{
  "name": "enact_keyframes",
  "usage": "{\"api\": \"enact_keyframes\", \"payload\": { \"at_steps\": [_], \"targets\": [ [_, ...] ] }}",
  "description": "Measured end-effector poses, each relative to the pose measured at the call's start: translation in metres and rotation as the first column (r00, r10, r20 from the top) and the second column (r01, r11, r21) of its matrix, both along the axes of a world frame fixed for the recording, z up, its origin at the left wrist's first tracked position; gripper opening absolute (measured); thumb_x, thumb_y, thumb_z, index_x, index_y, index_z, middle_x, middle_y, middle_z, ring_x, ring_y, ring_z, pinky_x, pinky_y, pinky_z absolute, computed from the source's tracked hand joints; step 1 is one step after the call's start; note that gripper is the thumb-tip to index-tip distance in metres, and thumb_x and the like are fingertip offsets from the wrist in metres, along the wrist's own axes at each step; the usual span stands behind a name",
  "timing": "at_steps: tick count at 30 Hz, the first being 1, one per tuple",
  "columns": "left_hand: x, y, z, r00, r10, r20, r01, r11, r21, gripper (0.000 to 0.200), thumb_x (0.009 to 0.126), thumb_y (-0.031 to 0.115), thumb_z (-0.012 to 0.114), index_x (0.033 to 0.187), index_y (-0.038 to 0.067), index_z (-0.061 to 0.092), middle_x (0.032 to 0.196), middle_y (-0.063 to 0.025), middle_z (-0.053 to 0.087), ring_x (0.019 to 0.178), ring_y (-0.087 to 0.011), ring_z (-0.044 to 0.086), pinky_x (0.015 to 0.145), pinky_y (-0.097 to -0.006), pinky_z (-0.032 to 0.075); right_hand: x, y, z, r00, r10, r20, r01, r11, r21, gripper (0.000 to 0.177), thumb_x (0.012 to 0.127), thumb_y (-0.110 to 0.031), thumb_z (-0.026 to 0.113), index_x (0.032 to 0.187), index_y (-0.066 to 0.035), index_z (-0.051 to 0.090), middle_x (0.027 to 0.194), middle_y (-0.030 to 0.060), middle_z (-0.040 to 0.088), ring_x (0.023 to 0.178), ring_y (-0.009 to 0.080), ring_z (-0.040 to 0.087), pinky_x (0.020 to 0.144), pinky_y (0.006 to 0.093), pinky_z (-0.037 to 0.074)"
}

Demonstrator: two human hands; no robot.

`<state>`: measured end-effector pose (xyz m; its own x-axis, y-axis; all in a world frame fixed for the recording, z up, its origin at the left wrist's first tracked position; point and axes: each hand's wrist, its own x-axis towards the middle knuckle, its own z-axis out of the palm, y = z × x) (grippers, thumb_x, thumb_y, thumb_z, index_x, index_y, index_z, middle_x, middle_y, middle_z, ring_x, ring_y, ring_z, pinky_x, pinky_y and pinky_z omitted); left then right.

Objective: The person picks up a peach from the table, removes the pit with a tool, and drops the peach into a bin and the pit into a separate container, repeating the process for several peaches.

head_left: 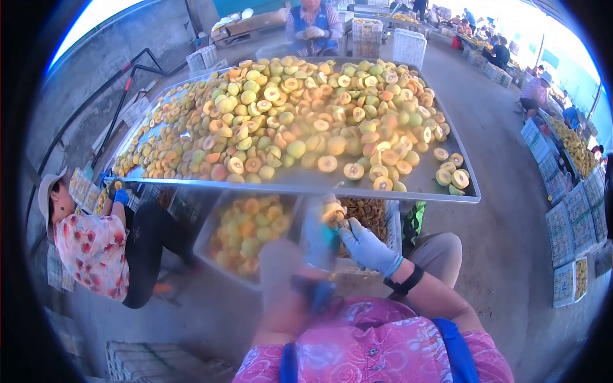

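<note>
In the lower middle of the frame, the person's 2 gloved hands meet just below the near edge of a metal-rimmed table (287, 187). The left hand (321, 237) is blurred, its fingers closed around a fruit piece (332, 211). The right hand (370, 246) has its fingers bent in against the lower right side of that piece (whether they grip something small of their own, I cannot tell). A dark wristband (407, 279) circles the right wrist.

Heaped cut fruit (281, 121), yellow, green and orange, spreads across the upper middle, with a few halves apart at the table's right corner. Below the table, left of the hands, yellow-green fruit (251, 226) fills a crate; directly behind the right hand, brown pieces (366, 216) lie in a white crate (393, 231).

At the lower left sits a co-worker (92, 255) in a cap; another person (313, 29) is at the top centre. White crates (579, 207) line the right edge.
</note>
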<state>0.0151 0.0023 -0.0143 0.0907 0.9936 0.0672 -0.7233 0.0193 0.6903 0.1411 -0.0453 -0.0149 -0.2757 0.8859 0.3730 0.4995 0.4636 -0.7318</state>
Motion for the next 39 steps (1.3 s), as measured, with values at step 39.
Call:
{"api": "enact_keyframes", "payload": {
  "at_steps": [39],
  "targets": [
    [-0.026, -0.015, 0.019, 0.896, -0.320, -0.307, 0.312, 0.947, -0.076, 0.063, 0.096, 0.056, 0.041, 0.080, 0.001, 0.065, 0.078, -0.0124, 0.066, 0.063, -0.0177, 0.062, 0.059, -0.0295, 0.050, -0.005, -0.036, 0.049, 0.495, -0.423, -0.759, -0.802, 0.116, -0.587, 0.029, 0.101, -0.042, 0.041, 0.099, -0.015, 0.051, 0.058, -0.0074, 0.029, 0.037, 0.0039, 0.024, 0.032, 0.0220, 0.017]
  ]
}}
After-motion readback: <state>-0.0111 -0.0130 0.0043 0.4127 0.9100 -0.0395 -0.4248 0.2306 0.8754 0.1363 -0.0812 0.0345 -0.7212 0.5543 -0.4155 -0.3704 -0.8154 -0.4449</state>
